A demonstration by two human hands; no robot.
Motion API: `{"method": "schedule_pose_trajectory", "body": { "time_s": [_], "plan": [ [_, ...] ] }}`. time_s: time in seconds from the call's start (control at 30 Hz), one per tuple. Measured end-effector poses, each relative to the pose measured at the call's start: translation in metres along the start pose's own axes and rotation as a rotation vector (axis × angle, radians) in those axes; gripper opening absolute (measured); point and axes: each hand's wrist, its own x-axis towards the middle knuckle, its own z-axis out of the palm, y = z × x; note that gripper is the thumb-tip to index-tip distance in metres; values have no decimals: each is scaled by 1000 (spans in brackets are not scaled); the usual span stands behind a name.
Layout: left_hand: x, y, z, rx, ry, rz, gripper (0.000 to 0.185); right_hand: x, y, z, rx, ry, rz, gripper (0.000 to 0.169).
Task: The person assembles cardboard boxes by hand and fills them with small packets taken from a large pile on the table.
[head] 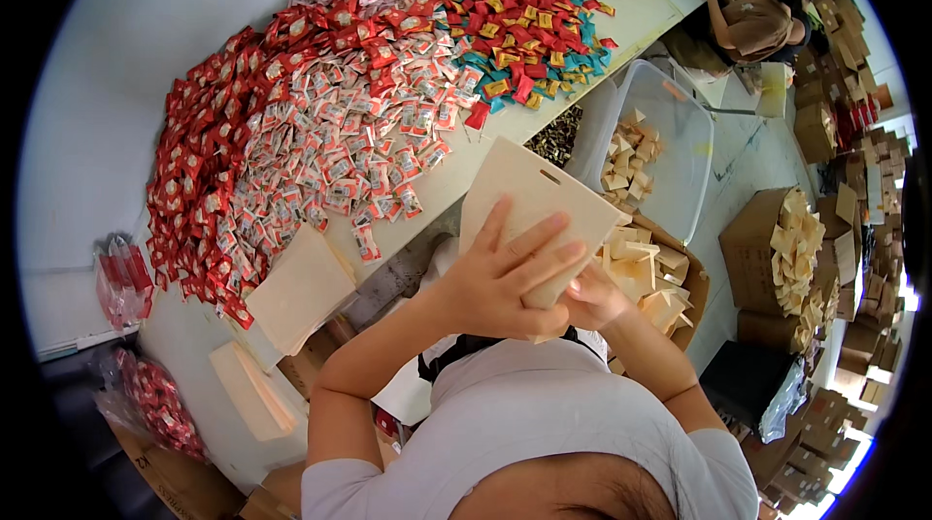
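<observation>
A cream paper packet with a narrow slot near its top edge (539,188) is between my hands, in front of my chest. My left hand (510,272) lies across its face with the fingers spread, gripping its lower part. At the lower right corner, my right hand (601,298) holds it from the side, its fingers partly hidden behind the paper. To the left, a stack of flat cream paper pieces (302,290) rests at the table edge. Past it spreads a heap of white-and-red wrapped sweets (342,148).
Red-wrapped sweets (218,134) and a red, yellow and teal pile (531,25) cover the table (466,156). A clear plastic bin (692,148) and an open carton (695,287) of folded paper pieces stand right. Another person (757,17) sits farther along. Filled cartons (757,250) line the floor.
</observation>
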Motion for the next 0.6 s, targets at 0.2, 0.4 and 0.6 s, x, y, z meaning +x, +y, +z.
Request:
{"method": "schedule_pose_trajectory", "body": {
  "time_s": [0.2, 0.4, 0.6],
  "plan": [
    [15, 6, -6, 100, -34, -13, 29, -3, -3, -9, -4, -1, 15, 85],
    [10, -9, -14, -155, -198, -210, 64, 1, -8, -2, 33, 0, -24, 89],
    [-12, -23, -2, -607, 67, -464, 79, -6, -24, 0, 35, -58, 13, 73]
  ]
}}
